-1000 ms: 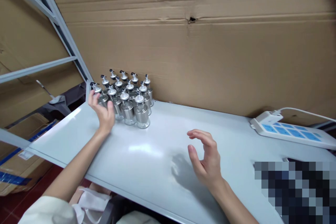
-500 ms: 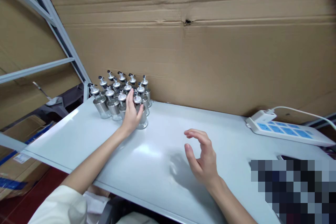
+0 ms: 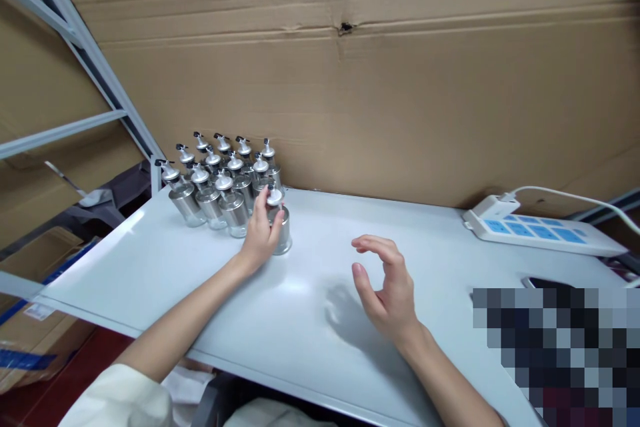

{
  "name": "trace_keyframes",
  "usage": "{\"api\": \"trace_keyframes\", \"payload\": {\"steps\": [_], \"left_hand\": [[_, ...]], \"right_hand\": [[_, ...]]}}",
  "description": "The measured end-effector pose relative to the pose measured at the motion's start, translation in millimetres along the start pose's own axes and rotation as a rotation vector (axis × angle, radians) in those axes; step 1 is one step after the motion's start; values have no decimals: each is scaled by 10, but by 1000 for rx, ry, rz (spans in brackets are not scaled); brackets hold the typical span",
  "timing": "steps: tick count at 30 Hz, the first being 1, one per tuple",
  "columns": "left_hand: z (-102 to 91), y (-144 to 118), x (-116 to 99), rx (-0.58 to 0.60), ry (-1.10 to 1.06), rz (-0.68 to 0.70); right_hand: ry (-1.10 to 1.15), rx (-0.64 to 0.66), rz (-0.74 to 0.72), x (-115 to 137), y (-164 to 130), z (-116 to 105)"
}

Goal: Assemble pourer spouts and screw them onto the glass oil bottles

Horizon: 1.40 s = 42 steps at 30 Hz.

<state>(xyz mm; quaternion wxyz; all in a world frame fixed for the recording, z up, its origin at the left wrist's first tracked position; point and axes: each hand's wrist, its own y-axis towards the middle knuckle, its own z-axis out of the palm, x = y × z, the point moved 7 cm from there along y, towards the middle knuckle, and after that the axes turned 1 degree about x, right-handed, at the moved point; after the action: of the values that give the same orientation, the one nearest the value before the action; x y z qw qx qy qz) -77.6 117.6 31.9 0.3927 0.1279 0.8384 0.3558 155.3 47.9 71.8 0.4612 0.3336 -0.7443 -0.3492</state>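
Twelve bottles [image 3: 220,177] upright; left hand [image 3: 260,233] wraps one bottle [image 3: 279,227] at the cluster's 4 o'clock; right hand [image 3: 387,287] half-curled, empty.

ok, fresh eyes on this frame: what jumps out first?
The cluster of small glass bottles with silver spout caps, packed at the table's far left corner against the cardboard wall. The left hand grips the nearest bottle, slightly apart from the cluster. The right hand hovers open mid-table; a power strip lies far right.
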Motion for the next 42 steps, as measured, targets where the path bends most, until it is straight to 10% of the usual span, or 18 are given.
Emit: {"api": "trace_keyframes", "payload": {"steps": [13, 20, 29, 38, 42], "left_hand": [[594, -384, -1196, 267, -376, 360], [554, -486, -1303, 344, -480, 447], [656, -562, -1142, 504, -823, 255], [821, -591, -948, 602, -969, -356], [876, -605, -922, 672, -1031, -390]], "right_hand": [[44, -151, 91, -258, 36, -247], [-35, -29, -71, -1, 78, -192], [17, -64, -104, 65, 54, -177], [33, -122, -101, 139, 12, -221], [-3, -208, -162, 179, 13, -287]]}}
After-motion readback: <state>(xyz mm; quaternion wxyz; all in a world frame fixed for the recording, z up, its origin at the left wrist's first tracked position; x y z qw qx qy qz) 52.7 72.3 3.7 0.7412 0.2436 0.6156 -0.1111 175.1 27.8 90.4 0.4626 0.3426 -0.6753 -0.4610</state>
